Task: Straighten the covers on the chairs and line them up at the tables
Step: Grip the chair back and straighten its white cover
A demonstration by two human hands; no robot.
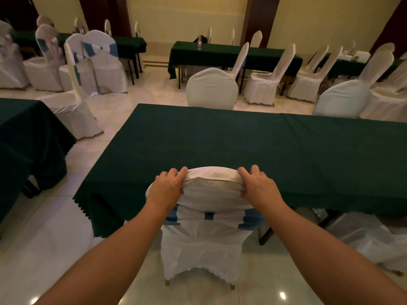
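Right below me stands a chair in a white cover (209, 194) with a blue sash (208, 216) tied across its back. It is pushed against the near edge of a long table under a dark green cloth (253, 146). My left hand (168, 187) grips the cover at the top left of the backrest. My right hand (256, 187) grips it at the top right. The fabric bunches under both hands. The seat is hidden beneath the table.
Two white-covered chairs (211, 88) (343, 99) stand at the table's far side. Another covered chair (370, 236) sits under the table at right. More green tables (26, 133) (222, 51) and several chairs fill the room; a bottle (199, 42) stands on the far table.
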